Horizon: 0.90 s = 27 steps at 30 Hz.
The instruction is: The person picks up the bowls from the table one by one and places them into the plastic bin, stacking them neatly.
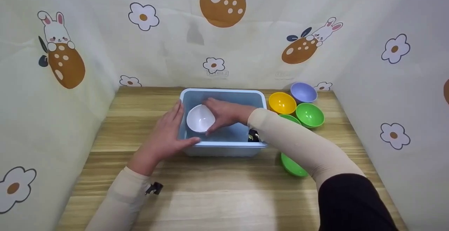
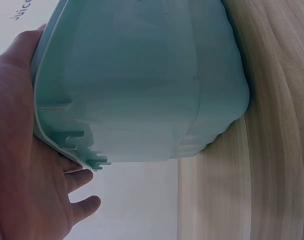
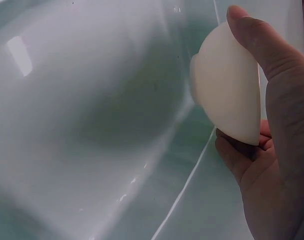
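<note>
Wood-grain table (image 1: 217,189) under tub (image 1: 224,151). White bowl (image 1: 200,118) inside tub, toward left wall, pinched in right hand (image 1: 227,112); left hand (image 1: 166,131) straight-fingered along tub's left rim. Possible faults: drop of bowl from loosened pinch; knock to green bowl (image 1: 293,165), off tub's front-right corner, by sleeve (image 1: 305,141).

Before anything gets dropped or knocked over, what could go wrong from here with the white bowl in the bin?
The white bowl might slip, since the right hand holds it between thumb and fingers near its rim. The right sleeve reaches across the nearest green bowl, so a low swing could bump it. The bin could shift if the left hand, resting at its corner, pushes unevenly.
</note>
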Available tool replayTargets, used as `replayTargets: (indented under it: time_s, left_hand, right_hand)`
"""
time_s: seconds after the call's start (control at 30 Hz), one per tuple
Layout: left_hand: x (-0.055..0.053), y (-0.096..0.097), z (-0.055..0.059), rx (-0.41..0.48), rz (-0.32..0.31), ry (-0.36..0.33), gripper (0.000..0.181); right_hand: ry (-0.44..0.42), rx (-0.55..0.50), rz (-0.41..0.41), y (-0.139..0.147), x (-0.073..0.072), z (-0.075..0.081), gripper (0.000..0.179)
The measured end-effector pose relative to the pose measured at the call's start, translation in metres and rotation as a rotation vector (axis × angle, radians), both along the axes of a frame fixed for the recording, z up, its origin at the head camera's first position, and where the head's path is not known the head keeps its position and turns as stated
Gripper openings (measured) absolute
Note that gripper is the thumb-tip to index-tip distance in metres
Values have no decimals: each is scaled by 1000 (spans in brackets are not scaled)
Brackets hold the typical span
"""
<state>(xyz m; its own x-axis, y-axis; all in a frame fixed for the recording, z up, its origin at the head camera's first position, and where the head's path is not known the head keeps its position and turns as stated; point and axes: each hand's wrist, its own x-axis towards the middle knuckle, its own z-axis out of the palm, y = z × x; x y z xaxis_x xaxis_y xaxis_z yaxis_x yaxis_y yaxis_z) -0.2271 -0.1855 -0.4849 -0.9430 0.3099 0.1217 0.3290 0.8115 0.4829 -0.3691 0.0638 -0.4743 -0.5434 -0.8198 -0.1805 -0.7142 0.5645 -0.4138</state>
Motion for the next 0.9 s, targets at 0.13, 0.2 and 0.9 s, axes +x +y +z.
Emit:
replayTargets:
  time_s: [0.13, 0.2, 0.9]
  left_hand:
    - [1, 0, 0, -6, -1, 4, 127]
    - [1, 0, 0, -12, 2, 3, 127]
    - [1, 2, 1, -34, 18, -10, 133]
  right_hand:
    - [44, 24, 32, -5, 1, -5, 104]
    - [52, 43, 36, -7, 2, -8, 104]
    - [135, 150, 20, -11, 7, -11, 109]
